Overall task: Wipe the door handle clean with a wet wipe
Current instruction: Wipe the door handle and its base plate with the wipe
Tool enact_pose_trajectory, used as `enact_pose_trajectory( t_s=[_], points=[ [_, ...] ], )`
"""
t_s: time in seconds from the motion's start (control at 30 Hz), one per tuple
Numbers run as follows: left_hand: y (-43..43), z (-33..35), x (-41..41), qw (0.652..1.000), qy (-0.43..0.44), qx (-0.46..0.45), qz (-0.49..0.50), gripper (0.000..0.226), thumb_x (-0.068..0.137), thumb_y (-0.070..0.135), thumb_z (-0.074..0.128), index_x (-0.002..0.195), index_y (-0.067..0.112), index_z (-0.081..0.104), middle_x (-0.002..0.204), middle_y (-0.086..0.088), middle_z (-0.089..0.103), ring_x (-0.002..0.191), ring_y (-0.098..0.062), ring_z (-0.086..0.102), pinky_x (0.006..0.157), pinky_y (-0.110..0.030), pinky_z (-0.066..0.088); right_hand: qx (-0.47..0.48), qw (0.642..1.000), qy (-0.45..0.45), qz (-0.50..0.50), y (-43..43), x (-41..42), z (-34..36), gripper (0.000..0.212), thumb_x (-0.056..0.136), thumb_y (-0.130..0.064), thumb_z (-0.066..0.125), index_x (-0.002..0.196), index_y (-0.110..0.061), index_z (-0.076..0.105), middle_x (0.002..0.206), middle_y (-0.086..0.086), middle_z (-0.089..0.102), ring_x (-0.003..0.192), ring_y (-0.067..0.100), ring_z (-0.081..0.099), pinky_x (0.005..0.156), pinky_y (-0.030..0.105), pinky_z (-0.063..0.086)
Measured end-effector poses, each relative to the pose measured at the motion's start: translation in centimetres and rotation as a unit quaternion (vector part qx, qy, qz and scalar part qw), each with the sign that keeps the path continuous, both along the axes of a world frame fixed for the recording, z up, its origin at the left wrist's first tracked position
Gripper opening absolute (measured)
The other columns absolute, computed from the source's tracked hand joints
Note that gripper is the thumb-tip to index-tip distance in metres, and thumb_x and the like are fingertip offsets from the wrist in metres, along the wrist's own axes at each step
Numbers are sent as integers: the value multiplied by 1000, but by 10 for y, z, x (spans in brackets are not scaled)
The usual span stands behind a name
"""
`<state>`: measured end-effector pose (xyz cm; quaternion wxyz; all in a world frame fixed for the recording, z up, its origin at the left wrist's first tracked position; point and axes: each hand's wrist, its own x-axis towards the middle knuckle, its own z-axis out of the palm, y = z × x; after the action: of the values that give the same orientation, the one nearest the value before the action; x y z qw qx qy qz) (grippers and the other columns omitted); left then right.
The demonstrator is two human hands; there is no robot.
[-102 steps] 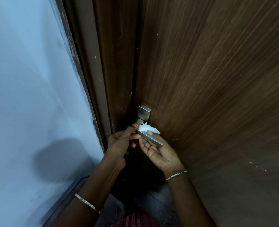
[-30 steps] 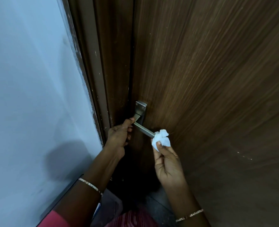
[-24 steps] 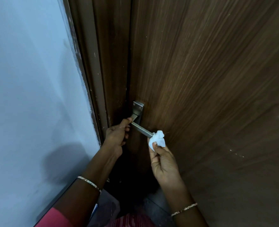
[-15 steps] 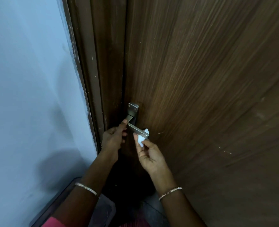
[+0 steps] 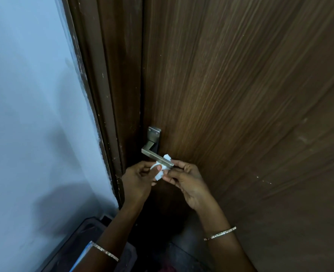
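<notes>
A brushed-metal lever door handle on a small square plate juts from the dark wooden door. A crumpled white wet wipe is wrapped around the lever near its free end. My left hand pinches the wipe from the left, thumb on it. My right hand pinches the wipe from the right, just under the lever's tip. Both hands meet below the lever. Part of the wipe is hidden behind the fingers.
The dark door frame runs up the left of the door, next to a pale blue wall. A dark bin or box stands on the floor at the lower left, under my left forearm.
My left hand has let go of the lever's inner end and moved right onto the wipe. My right hand stayed at the lever's tip; the wipe is now held by both hands.
</notes>
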<state>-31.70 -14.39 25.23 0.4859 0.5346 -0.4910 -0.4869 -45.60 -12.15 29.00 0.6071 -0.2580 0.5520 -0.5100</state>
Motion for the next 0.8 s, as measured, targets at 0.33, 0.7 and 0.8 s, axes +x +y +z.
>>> enact_pose_trajectory(
  t_s=[0.33,0.7,0.8],
  points=[
    [0,7,-9,987,-92,-134,8,10,85,20,78,93,20,73,81,9,76,72,-5,73,67,-36,61,-58,972,225,25,-2,-18,19,22,87,3,70,108,-1,75,100,17,77,96,25,75,83,32,62],
    [-21,5,11,968,-133,-127,171,9,88,34,73,93,27,73,80,15,75,74,-4,72,74,-34,60,-75,980,178,55,-1,-27,7,27,94,12,56,117,6,69,108,21,75,96,21,75,89,30,60],
    [-3,1,-5,971,-145,-155,110,7,88,26,74,90,33,72,79,25,72,75,6,69,73,-16,54,-79,981,170,50,-1,-27,6,26,94,11,56,116,5,69,108,18,75,98,23,75,86,28,61]
  ],
)
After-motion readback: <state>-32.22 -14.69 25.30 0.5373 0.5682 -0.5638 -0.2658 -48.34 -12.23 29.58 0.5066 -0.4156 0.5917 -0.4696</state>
